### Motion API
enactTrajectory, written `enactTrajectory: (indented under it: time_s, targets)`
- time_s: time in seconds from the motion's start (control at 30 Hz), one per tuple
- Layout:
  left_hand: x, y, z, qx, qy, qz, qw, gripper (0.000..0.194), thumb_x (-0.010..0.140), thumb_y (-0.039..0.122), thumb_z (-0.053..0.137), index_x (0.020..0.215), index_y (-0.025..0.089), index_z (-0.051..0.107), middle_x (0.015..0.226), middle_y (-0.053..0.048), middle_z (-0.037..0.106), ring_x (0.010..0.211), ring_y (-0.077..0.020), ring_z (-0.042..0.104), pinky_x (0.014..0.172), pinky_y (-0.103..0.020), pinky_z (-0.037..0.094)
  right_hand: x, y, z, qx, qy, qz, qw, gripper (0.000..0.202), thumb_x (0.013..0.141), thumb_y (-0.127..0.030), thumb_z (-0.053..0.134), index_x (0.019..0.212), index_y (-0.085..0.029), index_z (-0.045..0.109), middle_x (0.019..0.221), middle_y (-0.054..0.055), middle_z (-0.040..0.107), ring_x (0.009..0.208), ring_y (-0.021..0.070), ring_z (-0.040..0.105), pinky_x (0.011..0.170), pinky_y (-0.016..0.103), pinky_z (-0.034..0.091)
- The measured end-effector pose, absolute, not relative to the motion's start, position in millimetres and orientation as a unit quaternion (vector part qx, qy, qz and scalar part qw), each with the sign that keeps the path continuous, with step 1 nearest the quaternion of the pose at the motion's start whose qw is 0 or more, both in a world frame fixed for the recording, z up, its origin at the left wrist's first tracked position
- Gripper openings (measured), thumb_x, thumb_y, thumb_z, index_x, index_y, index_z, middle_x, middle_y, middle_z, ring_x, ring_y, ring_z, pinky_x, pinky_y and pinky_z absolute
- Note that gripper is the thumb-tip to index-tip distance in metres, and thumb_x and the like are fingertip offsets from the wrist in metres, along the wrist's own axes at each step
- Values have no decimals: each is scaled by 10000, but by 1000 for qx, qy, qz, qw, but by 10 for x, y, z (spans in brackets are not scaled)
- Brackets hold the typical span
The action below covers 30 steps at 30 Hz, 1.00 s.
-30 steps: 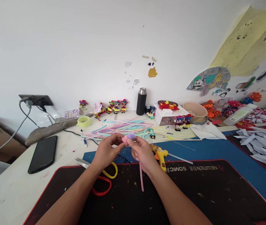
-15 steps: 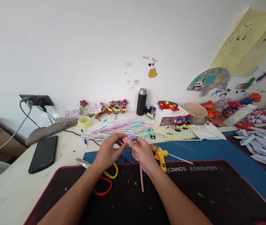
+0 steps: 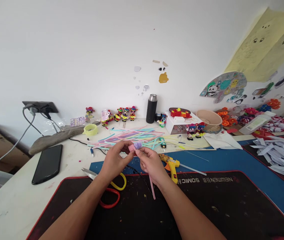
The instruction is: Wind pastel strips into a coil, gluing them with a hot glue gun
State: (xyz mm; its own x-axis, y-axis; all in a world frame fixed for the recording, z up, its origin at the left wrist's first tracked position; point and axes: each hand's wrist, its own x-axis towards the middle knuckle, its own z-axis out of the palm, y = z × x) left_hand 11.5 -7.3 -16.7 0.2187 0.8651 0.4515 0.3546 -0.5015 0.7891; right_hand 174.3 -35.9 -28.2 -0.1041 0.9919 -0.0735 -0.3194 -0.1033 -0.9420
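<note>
Over the dark desk mat, a small coiled pipe cleaner piece [image 3: 137,145], pink on the left and purple on the right, is pinched between both hands. My left hand [image 3: 115,160] is closed on its pink side, thumb and forefinger curled round it. My right hand [image 3: 150,163] is closed at its lower right edge. A pink pipe cleaner end [image 3: 152,188] hangs down below my right hand; its upper part is hidden by the fingers. Scissors [image 3: 112,198] with red and yellow handles lie partly under my left forearm.
A yellow glue gun [image 3: 172,168] lies right of my right hand. Behind are loose pipe cleaners [image 3: 129,135], a black flask [image 3: 151,109] and small figures [image 3: 125,114]. A phone [image 3: 47,164] rests at left, white paper strips [image 3: 279,155] at right.
The coiled piece has turned slightly and shows more of its pink side. The hanging pink end has swung a little to the right and sits slightly higher.
</note>
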Motion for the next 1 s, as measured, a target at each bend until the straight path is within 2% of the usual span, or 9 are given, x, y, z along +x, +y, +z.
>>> enactTrajectory:
  time_s: [0.6, 1.0]
  targets:
    - [98, -29, -208, 697, 438, 456, 339, 298, 870, 408, 709, 1070, 188, 727, 930, -64, 767, 809, -206, 724, 766, -328, 600, 1733, -358, -275, -416, -426, 607, 527, 495, 742, -660, 805, 769, -224, 571, 435, -125, 335, 353, 63, 241, 373, 230, 193]
    - [121, -29, -195, 615, 435, 469, 461, 489, 748, 570, 826, 1023, 173, 751, 851, -56, 773, 789, -221, 727, 762, -351, 605, 1727, -354, -288, -425, -422, 606, 524, 404, 791, -575, 771, 780, -212, 596, 435, -131, 326, 352, 54, 224, 368, 226, 167]
